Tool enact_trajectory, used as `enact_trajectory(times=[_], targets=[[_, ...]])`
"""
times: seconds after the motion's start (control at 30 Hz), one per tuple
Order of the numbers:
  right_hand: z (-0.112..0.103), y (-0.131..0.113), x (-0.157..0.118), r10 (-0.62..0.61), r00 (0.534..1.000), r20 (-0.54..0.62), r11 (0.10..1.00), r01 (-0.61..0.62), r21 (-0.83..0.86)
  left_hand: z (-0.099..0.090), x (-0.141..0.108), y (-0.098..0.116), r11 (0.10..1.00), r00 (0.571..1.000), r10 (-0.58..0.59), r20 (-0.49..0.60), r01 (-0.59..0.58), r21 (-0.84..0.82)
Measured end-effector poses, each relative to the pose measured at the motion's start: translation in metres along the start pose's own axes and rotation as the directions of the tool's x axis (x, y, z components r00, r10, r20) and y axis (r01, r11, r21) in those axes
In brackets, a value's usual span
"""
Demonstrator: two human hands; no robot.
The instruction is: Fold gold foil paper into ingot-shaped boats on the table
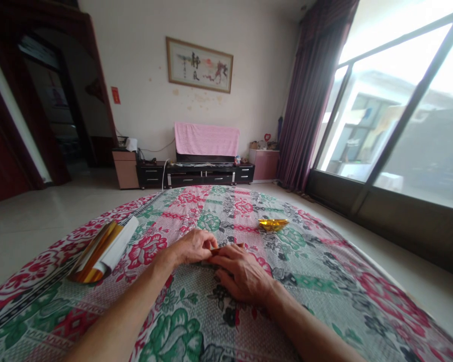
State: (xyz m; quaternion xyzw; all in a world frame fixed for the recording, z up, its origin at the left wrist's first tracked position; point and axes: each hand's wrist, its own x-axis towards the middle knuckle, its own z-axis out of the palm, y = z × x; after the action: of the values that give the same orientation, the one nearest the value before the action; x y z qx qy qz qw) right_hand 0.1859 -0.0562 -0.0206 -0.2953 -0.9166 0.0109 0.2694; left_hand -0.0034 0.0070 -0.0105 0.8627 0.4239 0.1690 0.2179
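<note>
A narrow folded strip of gold paper (pixel 226 249) lies on the cloth in front of me, mostly covered by my hands. My left hand (pixel 196 246) is closed, its thumb and fingers pinching at the strip's left end. Across the middle of the strip rests my right hand (pixel 245 274), its fingers bent together and holding the paper down against the table. Part of the strip shows beyond the right hand's knuckles. Farther off to the right stands a shiny gold paper ingot (pixel 274 224), apart from both hands.
On the left of the table sits a curled stack of gold and white paper sheets (pixel 98 254). A flowered cloth (pixel 173 322) covers the round table. Beyond it are a low black TV cabinet (pixel 200 179), a pink towel (pixel 207 139) and, on the right, large windows (pixel 381 110).
</note>
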Motion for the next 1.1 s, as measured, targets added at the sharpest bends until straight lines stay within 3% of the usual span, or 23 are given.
enact_trajectory(times=[0.1, 0.23, 0.43, 0.7, 0.97, 1.1], targets=[[0.001, 0.008, 0.0, 0.059, 0.991, -0.123, 0.998, -0.061, -0.014, 0.002, 0.001, 0.0, 0.997, 0.997, 0.029, -0.07, -0.024, 0.07], [0.008, 0.028, -0.002, 0.226, 0.921, -0.317, 0.966, -0.255, -0.052, 0.005, 0.004, -0.002, 0.99, 0.99, 0.076, -0.117, -0.061, 0.126], [0.019, 0.048, -0.003, 0.364, 0.88, -0.306, 0.929, -0.367, 0.049, 0.008, 0.006, -0.007, 0.975, 0.975, 0.133, -0.176, -0.098, 0.198], [0.021, 0.055, -0.002, 0.427, 0.865, -0.265, 0.904, -0.41, 0.119, 0.008, 0.006, -0.007, 0.973, 0.978, 0.121, -0.169, -0.083, 0.216], [0.017, 0.057, 0.001, 0.58, 0.761, -0.291, 0.815, -0.548, 0.19, 0.009, 0.004, -0.005, 0.972, 0.979, 0.134, -0.155, -0.099, 0.215], [0.014, 0.058, 0.001, 0.598, 0.755, -0.27, 0.802, -0.564, 0.197, 0.01, 0.005, -0.008, 0.975, 0.978, 0.141, -0.156, -0.11, 0.191]])
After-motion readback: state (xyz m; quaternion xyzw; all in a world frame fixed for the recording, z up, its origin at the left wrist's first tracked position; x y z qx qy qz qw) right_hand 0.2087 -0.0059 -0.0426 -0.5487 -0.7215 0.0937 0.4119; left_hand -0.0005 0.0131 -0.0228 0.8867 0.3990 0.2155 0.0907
